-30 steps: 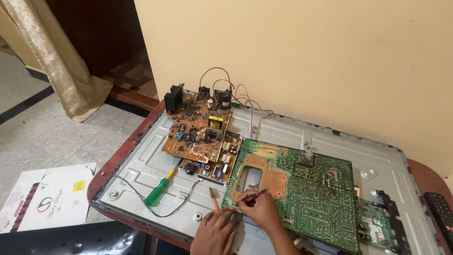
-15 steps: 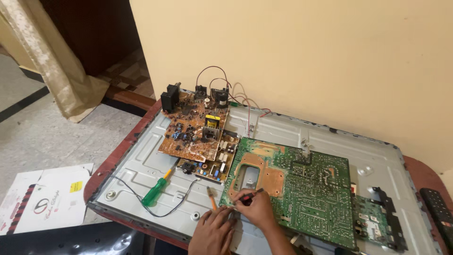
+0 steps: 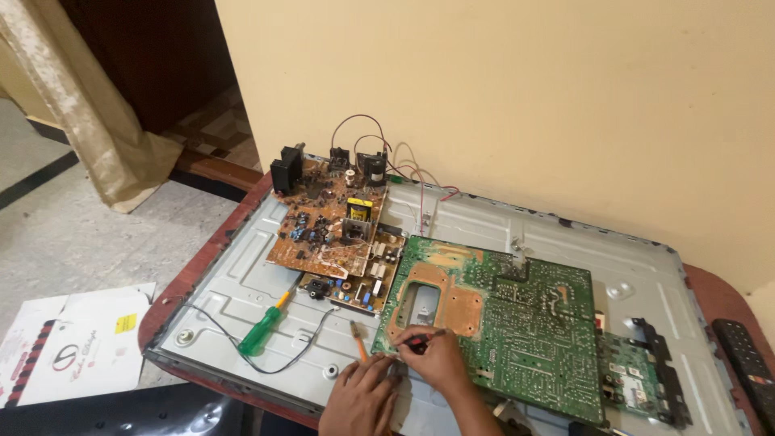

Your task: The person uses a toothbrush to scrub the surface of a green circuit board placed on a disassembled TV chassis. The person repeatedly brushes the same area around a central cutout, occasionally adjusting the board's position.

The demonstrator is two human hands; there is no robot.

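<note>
Probing: working the near-left corner of the green circuit board point(image 3: 517, 323) with a thin red-handled tool point(image 3: 421, 342).
Panel: grey metal back panel point(image 3: 242, 282) carries everything; best to keep weight off it and lean on the wrists only.
Green board: lies right of centre, its near-left edge directly under my fingers, touching them.
Brown board point(image 3: 323, 222): far-left of my hands, well apart, not involved.
Right hand point(image 3: 440, 363): closed in a pinch on the red-handled tool, tip on the board near the rectangular cut-out; a light, steady, near-vertical tip looks right.
Left hand point(image 3: 359, 400): curled around an orange-handled tool point(image 3: 358, 341), just left of the right hand, bracing at the board edge.
Green screwdriver point(image 3: 262, 329): lying loose, left, near.
</note>
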